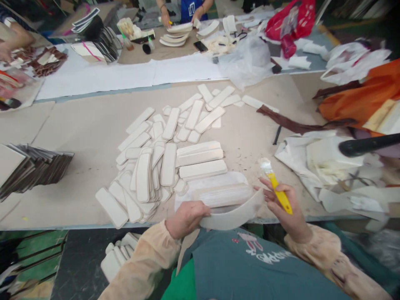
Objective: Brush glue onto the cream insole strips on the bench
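Note:
My left hand (pixel 186 217) is closed on one end of a bent cream strip (pixel 233 216) held over the table's near edge. My right hand (pixel 283 208) grips a yellow-handled brush (pixel 276 186), bristles pointing away from me, and its fingertips touch the strip's other end. Just beyond the strip lies a blurred pale piece (pixel 223 194) on a white sheet. A large heap of rounded cream strips (pixel 162 158) spreads across the table ahead of my left hand.
A stack of dark-edged boards (pixel 31 168) lies at the left. White scraps and cloth (pixel 328 166) pile at the right, with orange fabric (pixel 359 98) behind. A black bar (pixel 368 144) juts in from the right. Another person's hands (pixel 179 18) work at the far table.

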`<control>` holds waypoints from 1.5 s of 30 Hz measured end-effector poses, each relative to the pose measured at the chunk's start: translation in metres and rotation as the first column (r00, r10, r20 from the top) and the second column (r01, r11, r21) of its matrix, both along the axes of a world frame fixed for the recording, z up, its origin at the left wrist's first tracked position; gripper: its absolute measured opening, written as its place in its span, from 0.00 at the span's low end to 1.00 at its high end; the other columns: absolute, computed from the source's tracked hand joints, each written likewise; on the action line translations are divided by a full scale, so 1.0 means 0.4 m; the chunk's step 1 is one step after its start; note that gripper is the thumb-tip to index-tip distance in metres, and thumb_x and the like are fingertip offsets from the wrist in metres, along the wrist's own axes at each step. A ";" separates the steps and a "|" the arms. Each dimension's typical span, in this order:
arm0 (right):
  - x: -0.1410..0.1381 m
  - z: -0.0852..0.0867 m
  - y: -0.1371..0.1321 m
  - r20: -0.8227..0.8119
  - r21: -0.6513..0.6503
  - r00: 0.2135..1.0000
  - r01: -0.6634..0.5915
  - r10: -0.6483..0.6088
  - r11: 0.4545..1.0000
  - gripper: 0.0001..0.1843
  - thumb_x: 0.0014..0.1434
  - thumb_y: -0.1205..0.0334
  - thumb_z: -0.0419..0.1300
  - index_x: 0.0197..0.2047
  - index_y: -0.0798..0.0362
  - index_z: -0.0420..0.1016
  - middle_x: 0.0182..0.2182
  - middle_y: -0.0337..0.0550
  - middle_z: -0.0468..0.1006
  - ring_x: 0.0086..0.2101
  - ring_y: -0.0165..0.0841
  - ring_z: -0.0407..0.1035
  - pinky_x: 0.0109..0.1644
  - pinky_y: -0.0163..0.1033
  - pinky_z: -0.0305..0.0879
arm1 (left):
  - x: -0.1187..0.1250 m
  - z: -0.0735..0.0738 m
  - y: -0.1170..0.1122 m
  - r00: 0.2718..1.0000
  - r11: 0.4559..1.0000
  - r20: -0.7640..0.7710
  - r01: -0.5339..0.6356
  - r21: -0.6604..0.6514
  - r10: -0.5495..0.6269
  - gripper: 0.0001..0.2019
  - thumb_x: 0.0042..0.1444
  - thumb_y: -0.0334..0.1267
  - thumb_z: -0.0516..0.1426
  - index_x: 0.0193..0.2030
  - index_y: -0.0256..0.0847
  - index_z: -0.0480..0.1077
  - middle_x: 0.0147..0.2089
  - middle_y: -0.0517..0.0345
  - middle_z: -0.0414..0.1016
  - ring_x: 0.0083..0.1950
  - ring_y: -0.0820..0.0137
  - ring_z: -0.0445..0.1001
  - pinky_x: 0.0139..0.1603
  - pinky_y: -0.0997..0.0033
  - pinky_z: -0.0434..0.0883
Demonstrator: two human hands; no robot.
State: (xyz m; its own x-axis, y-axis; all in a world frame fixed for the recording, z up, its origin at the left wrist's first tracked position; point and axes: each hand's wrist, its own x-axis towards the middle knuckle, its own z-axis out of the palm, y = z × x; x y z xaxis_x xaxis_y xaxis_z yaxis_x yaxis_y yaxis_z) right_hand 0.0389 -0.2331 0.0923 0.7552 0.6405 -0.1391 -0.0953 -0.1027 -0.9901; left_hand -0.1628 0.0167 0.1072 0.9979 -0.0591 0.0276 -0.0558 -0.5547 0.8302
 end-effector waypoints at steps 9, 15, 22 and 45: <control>-0.036 -0.062 -0.109 0.321 -0.358 0.943 0.208 -0.089 0.910 0.19 0.47 0.54 0.66 0.37 0.48 0.60 0.24 0.33 0.63 0.21 0.27 0.58 0.22 0.32 0.59 | -0.037 -0.100 -0.129 0.732 0.523 -0.553 -0.677 -0.519 0.398 0.14 0.50 0.46 0.59 0.40 0.39 0.70 0.27 0.60 0.70 0.23 0.76 0.67 0.24 0.76 0.66; -0.032 -0.098 -0.084 0.490 -0.412 0.871 0.196 0.035 0.890 0.17 0.50 0.49 0.62 0.35 0.48 0.61 0.28 0.37 0.65 0.26 0.30 0.62 0.29 0.35 0.61 | -0.052 -0.142 -0.135 0.544 0.218 -0.645 -0.828 -0.517 0.537 0.21 0.41 0.41 0.64 0.41 0.38 0.65 0.28 0.63 0.69 0.25 0.78 0.68 0.27 0.77 0.65; -0.018 -0.142 -0.022 0.561 -0.471 0.814 0.166 0.148 0.866 0.13 0.55 0.49 0.58 0.35 0.49 0.63 0.28 0.37 0.69 0.25 0.30 0.65 0.30 0.35 0.61 | 0.000 -0.176 -0.060 0.412 0.447 -0.468 -0.894 -0.040 0.782 0.13 0.47 0.38 0.59 0.39 0.41 0.62 0.27 0.64 0.71 0.27 0.75 0.70 0.31 0.74 0.66; -0.012 -0.214 -0.003 0.688 -0.542 0.682 0.254 0.249 0.801 0.14 0.57 0.48 0.55 0.34 0.51 0.66 0.24 0.38 0.71 0.24 0.32 0.68 0.29 0.34 0.60 | 0.002 -0.234 -0.046 0.477 0.605 -0.439 -0.765 0.218 0.761 0.15 0.50 0.36 0.56 0.46 0.41 0.62 0.29 0.64 0.74 0.29 0.74 0.72 0.34 0.74 0.64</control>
State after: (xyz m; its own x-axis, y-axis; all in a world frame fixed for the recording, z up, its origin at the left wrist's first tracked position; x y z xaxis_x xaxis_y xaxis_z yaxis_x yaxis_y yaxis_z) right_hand 0.0339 -0.2345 0.0067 0.7732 0.6254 0.1046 0.5879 -0.6453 -0.4878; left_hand -0.1621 -0.0015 0.0136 0.5331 0.7304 -0.4270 0.7566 -0.1856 0.6270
